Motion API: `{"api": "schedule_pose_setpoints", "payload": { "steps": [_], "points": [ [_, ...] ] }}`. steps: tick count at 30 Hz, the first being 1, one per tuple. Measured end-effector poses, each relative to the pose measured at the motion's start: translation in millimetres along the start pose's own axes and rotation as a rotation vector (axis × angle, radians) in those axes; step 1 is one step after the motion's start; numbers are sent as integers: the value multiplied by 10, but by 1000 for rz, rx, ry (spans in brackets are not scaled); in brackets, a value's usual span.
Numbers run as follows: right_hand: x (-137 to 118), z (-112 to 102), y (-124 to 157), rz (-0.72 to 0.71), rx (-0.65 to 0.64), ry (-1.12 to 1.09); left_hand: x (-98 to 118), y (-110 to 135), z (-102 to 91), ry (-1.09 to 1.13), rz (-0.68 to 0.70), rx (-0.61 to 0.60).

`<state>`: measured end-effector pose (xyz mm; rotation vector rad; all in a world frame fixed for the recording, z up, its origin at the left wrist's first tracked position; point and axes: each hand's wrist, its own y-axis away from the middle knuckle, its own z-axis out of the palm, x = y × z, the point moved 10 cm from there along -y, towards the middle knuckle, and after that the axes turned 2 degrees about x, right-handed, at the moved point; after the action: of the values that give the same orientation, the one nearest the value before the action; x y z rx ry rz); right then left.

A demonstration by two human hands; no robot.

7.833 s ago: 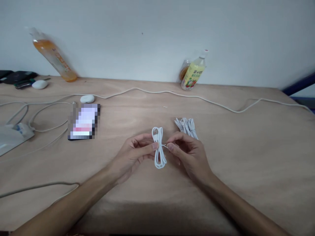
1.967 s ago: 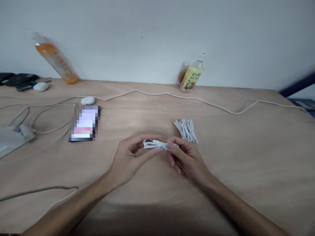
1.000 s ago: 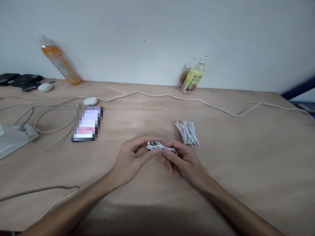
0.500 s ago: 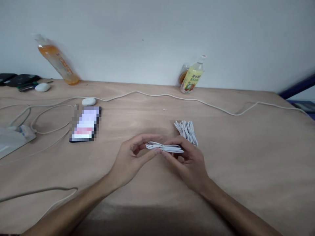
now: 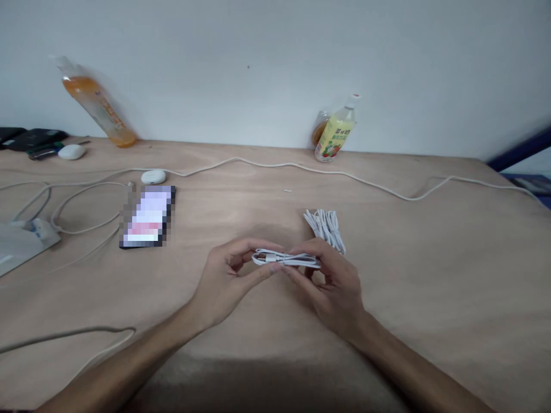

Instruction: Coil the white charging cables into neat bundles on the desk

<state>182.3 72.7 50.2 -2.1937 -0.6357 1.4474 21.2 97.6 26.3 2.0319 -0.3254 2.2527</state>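
Between my two hands is a coiled white charging cable point(image 5: 269, 258), tied at its middle, with a plug showing toward the left end. My left hand point(image 5: 228, 281) pinches it between thumb and fingers near the tie. On the other side my right hand point(image 5: 333, 281) grips the coil's right part the same way, its fingertips close to the left ones. Just beyond my right hand several bundled white cables point(image 5: 326, 228) lie together on the wooden table point(image 5: 413, 275); the hand partly hides their near end.
A phone point(image 5: 148, 215) and a white earbud case point(image 5: 153, 176) lie to the left. One long white cable point(image 5: 293, 166) crosses the table. An orange drink bottle point(image 5: 97, 109) and a yellow-labelled bottle point(image 5: 338, 132) lean on the wall. Tangled cables lie at far left.
The coil has turned slightly in my fingers, so its plug now shows more plainly. Both hands keep their hold in nearly the same place. The view has shifted a little.
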Motion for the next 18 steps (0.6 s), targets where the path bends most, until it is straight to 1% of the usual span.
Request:
{"api": "schedule_pose_setpoints", "payload": {
  "steps": [3, 9, 18],
  "points": [
    [-31, -7, -7, -27, 3, -28, 5, 8, 4, -5, 2, -4],
    [-2, -10, 6, 27, -12, -22, -2, 17, -9, -43, -16, 4],
    [-76, -26, 2, -31, 2, -4, -3, 26, -5, -55, -25, 1]
  ]
}}
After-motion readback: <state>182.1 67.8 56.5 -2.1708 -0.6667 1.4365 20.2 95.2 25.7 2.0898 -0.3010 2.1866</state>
